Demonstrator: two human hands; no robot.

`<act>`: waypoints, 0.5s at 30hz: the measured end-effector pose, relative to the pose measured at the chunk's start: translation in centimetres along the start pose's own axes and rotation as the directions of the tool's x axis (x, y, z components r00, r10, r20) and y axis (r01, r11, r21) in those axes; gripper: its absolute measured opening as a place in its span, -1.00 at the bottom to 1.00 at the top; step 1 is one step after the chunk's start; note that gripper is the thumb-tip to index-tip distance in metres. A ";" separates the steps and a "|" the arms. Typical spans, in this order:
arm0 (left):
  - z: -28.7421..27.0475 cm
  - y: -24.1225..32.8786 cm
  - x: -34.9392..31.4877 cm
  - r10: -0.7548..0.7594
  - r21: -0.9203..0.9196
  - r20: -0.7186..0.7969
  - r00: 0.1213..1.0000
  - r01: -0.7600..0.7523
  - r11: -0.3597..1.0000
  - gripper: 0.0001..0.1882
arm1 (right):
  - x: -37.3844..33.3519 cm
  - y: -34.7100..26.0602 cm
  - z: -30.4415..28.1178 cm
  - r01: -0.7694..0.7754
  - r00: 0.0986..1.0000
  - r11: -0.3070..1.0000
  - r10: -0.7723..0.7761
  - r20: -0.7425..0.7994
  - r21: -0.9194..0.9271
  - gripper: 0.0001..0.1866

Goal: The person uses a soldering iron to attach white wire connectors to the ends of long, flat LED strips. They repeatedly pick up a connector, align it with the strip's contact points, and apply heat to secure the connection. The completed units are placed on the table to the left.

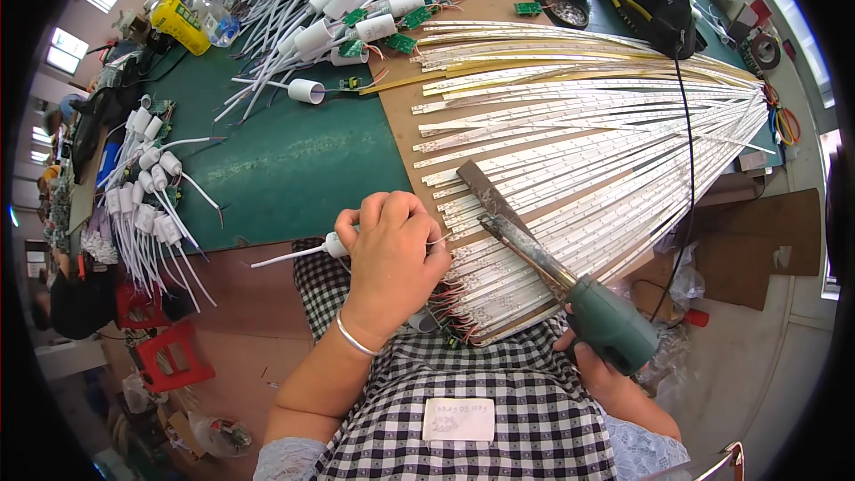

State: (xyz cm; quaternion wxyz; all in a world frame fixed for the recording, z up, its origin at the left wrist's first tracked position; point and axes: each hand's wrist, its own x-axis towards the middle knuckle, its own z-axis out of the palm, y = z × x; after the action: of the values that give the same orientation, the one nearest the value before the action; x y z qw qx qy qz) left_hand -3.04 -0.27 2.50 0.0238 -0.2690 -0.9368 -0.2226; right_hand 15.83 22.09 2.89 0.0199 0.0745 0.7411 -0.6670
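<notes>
Gripping a white capsule [336,245] at the counter's [294,169] near edge, left hand [392,249] closes; right hand [598,372] holds the soldering iron [570,289] over LED strips [579,142].

Single head view, fisheye, worn high, angled steeply down and forward over bench [294,169]; close on lap and both forearms; edges bend toward rim.

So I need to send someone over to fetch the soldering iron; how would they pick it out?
Find the fan of white LED strips on the brown board. At its near edge, the right hand holds the soldering iron: the only tool with a green handle and a long, dark, scorched barrel lying across the strips.
</notes>
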 end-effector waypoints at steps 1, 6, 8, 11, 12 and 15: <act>-0.1 0.1 -0.2 0.001 -0.004 0.009 1.000 -0.001 1.000 -0.87 | 0.0 0.0 0.1 0.008 1.000 1.000 -0.007 -0.027 0.015 -0.53; -0.2 -0.5 -1.2 0.013 -0.044 -0.013 1.000 -0.013 0.999 -0.89 | 0.1 -0.2 0.1 -0.013 1.000 0.999 0.012 -0.023 -0.041 -0.68; -0.5 -0.5 -1.2 0.032 -0.043 -0.020 0.999 -0.033 0.999 -0.92 | 0.1 -0.4 0.4 -0.047 0.998 0.999 0.047 -0.053 0.001 -0.69; -0.8 -1.3 -1.6 0.052 -0.196 0.073 0.996 -0.037 0.980 -0.94 | 0.3 -0.5 0.4 -0.018 0.999 1.000 0.019 -0.050 0.018 -0.70; -0.6 -1.7 -1.7 0.066 -0.227 0.066 0.996 -0.049 0.973 -0.93 | 0.4 -0.5 0.4 0.004 0.999 1.000 -0.003 -0.042 0.016 -0.70; -0.2 -2.1 -2.0 0.074 -0.297 0.043 0.996 -0.058 0.953 -0.91 | 0.4 -0.8 0.6 -0.048 0.997 0.999 0.049 -0.062 0.022 -0.69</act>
State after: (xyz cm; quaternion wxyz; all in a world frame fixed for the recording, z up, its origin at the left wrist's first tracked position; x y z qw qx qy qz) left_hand -2.44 -2.94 1.50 -0.0345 -0.3067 -0.8837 -0.3519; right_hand 15.31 21.50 3.55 0.0120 0.1135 0.7324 -0.6713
